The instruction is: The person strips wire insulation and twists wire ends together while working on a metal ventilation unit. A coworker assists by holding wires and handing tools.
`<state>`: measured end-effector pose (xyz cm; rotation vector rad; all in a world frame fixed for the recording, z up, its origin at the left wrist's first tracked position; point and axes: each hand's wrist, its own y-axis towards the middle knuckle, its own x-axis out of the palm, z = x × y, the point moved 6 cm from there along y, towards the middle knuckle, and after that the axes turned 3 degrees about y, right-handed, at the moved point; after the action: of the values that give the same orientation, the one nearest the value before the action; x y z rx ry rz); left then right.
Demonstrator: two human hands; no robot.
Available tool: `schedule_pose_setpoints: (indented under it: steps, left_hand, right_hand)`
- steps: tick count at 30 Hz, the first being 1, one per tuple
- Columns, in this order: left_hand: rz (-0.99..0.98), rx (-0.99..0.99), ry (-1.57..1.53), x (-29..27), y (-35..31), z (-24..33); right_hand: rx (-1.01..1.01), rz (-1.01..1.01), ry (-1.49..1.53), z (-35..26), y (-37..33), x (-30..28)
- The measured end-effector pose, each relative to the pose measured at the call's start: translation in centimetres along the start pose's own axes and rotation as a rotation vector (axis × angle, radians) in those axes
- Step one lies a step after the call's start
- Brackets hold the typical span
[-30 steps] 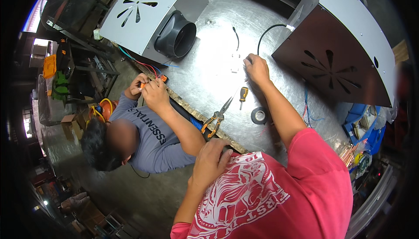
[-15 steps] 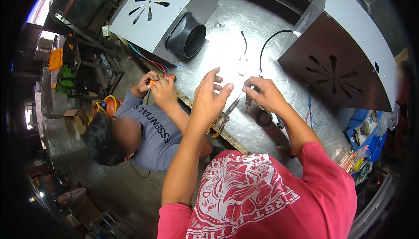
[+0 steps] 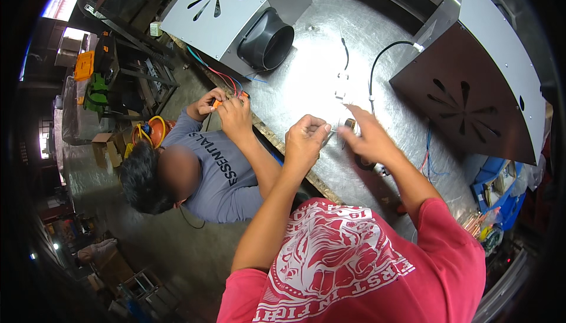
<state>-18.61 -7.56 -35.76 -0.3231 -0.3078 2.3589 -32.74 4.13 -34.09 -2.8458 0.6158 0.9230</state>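
Over the metal table, my left hand (image 3: pixel 305 141) is closed in a pinch. A thin pale piece seems to stick out from its fingertips, too small to name. My right hand (image 3: pixel 372 139) is just to the right, fingers stretched and thumb apart, slightly blurred. A black-and-yellow tool handle (image 3: pixel 349 124) shows beside its fingers. Beneath that hand lies a round black part (image 3: pixel 364 162), partly covered. Beyond both hands are a small white connector (image 3: pixel 341 94) and a short black cable (image 3: pixel 345 54).
A grey metal housing (image 3: pixel 227 13) with a black duct outlet (image 3: pixel 266 40) stands at the far left; another slotted housing (image 3: pixel 466 99) stands right, its black cable (image 3: pixel 376 63) reaching the table. On the left, a co-worker (image 3: pixel 218 164) handles orange connectors. Blue bins (image 3: pixel 492 181) sit at right.
My left hand has gone from open fingers to a pinch and moved lower. My right hand has opened out its fingers. The pliers near my left hand are now hidden; the view has shifted slightly.
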Motion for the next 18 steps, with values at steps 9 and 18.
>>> schedule_pose_setpoints:
  steps: [9,18]
  left_hand:
    - [-0.003,-0.104,-0.225,-2.5,-2.2,-1.8]
    - [0.039,-0.138,-0.332,-2.2,-3.0,-3.3]
  right_hand:
    - [0.108,-0.296,0.397,-3.7,0.6,3.5]
    - [0.102,-0.24,0.332,-3.6,0.0,3.7]
